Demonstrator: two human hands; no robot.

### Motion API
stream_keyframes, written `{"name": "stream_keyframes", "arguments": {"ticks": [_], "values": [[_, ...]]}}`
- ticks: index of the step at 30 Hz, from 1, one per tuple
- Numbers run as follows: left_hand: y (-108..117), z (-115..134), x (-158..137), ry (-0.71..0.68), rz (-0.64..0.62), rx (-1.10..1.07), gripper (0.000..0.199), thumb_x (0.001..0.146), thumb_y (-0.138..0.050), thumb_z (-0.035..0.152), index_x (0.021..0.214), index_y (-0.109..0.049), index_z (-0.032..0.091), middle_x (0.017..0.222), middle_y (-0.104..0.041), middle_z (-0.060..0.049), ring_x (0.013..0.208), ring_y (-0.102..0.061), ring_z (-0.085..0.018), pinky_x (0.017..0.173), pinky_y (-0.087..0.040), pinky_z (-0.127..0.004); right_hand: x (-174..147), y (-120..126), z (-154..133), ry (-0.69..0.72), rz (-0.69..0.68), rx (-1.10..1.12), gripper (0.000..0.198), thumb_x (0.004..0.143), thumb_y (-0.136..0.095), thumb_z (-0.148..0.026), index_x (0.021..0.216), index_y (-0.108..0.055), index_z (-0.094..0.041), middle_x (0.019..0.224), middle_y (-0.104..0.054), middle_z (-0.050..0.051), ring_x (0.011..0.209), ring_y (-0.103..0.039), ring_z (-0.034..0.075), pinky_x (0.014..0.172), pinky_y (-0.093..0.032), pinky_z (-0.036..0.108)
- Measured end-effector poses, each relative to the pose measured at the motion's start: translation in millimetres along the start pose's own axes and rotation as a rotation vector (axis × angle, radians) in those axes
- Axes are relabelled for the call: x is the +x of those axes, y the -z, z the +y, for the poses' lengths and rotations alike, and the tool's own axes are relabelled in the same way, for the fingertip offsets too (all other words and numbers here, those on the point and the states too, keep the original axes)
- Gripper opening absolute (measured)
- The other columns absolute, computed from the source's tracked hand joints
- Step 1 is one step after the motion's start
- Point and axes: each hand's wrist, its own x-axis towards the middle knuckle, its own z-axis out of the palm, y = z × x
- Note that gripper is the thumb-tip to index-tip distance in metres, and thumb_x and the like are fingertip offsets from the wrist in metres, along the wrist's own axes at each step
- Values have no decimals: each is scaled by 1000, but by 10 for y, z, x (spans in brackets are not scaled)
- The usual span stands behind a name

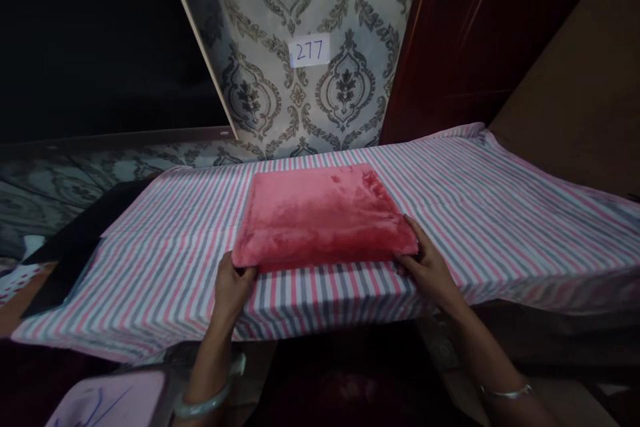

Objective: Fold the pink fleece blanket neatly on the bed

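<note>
A pink plush cloth lies as a flat rectangle on the striped tablecloth, its front edge a little thicker. It has a seamed left edge and some creases at its far right corner; whether it is a cushion cover or a folded blanket I cannot tell. My left hand grips the near left corner, thumb in front and fingers partly hidden beneath. At the near right corner, my right hand is closed on the edge, with its thumb below and fingers along the side.
Behind the table, a patterned wall bears a paper label reading 277. A large dark screen stands at the left, and a dark red panel at the right. A pink stool top is low at the left.
</note>
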Motion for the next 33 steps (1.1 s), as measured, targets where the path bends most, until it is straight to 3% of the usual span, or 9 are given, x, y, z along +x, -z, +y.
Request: {"name": "stream_keyframes", "arguments": {"ticks": [3, 5, 8, 14, 18, 21, 24, 27, 33], "values": [[50, 7, 11, 13, 8, -16, 30, 67, -59, 42, 87, -62, 19, 88, -67, -7, 84, -63, -26, 81, -52, -38, 18, -2, 17, 69, 54, -12, 76, 78, -64, -42, 149, -43, -24, 109, -69, 6, 60, -58, 15, 56, -51, 28], [126, -5, 26, 19, -3, -72, 31, 69, -59, 41, 90, -64, 19, 93, -69, -7, 90, -63, -26, 83, -51, -37, 34, -2, 50, 76, 96, -9, 58, 79, -61, -41, 133, -56, -22, 89, -68, 3, 58, -55, 15, 52, -47, 26], [234, -29, 60, 34, -22, -101, 33, 69, -63, 44, 91, -66, 20, 96, -71, -6, 95, -62, -27, 87, -51, -37, 46, -3, 88, 24, 130, 46, 43, 79, -59, -41, 117, -59, -22, 59, -53, -6, 45, -44, 12, 43, -36, 23], [224, -68, 58, -3, -121, -111, 35, 66, -62, 46, 91, -64, 21, 97, -71, -6, 97, -63, -27, 90, -51, -39, 9, 46, 57, -15, 39, 91, 50, 80, -60, -41, 126, -53, -22, 53, -50, -8, 40, -40, 11, 39, -29, 21], [160, -151, -10, -37, -52, -229, 54, 69, -66, 46, 115, -54, 21, 102, -66, -7, 94, -65, -24, 85, -54, -38, -48, 75, 43, 51, 5, 35, 68, 84, -62, -46, 145, -41, -24, 67, -60, -3, 50, -53, 15, 47, -44, 25], [138, -194, -73, -208, 37, -129, 80, 71, -70, 44, 140, -35, 22, 127, -54, -13, 106, -62, -26, 87, -55, -40, -86, 51, 65, 160, 52, -92, 76, 84, -63, -48, 151, -36, -25, 108, -69, 7, 86, -67, 23, 72, -56, 32], [139, -175, -127, -554, 152, 161, 79, 76, -73, 40, 143, -36, 22, 152, -32, -19, 134, -44, -34, 104, -45, -51, -104, 4, 110, 256, 127, -287, 70, 86, -60, -46, 150, -40, -24, 135, -59, 10, 114, -62, 28, 92, -53, 37], [160, -139, -140, -784, 156, 409, 61, 84, -68, 32, 140, -44, 25, 157, -29, -19, 141, -36, -38, 111, -36, -55, -103, -32, 160, 359, 136, -440, 64, 89, -54, -39, 150, -39, -24, 137, -59, 11, 121, -60, 29, 98, -51, 40], [188, -138, -18, -891, 65, 588, 51, 89, -58, 24, 139, -46, 23, 147, -45, -19, 133, -46, -37, 106, -42, -53, -77, -16, 189, 410, 115, -629, 59, 92, -47, -30, 150, -40, -28, 125, -63, 10, 110, -64, 27, 87, -55, 39]]}}
